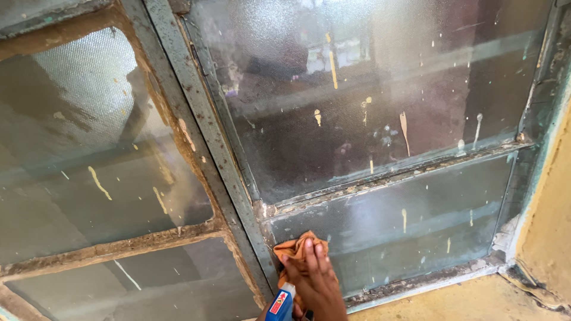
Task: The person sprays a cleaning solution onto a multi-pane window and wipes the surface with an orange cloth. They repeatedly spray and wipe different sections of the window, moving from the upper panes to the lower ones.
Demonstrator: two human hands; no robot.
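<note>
My right hand (316, 279) presses an orange cloth (292, 248) flat against the lower right frosted glass pane (416, 223), near its left corner. Its fingers point up and lie together on the cloth. Just left of the wrist, a blue spray bottle (281, 304) with a white nozzle and a red label rises from the bottom edge. Only a dark sliver of my left hand (262, 312) shows beside the bottle, which it appears to hold. The pane is smeared and dotted with yellow paint drips.
A rusty grey metal window frame (205, 128) divides several frosted panes. The upper right pane (380, 89) and the left pane (89, 154) carry paint splatters. Crumbling putty lines the crossbar (380, 178). A yellow plastered wall (550, 208) and sill (464, 300) border the window at right and below.
</note>
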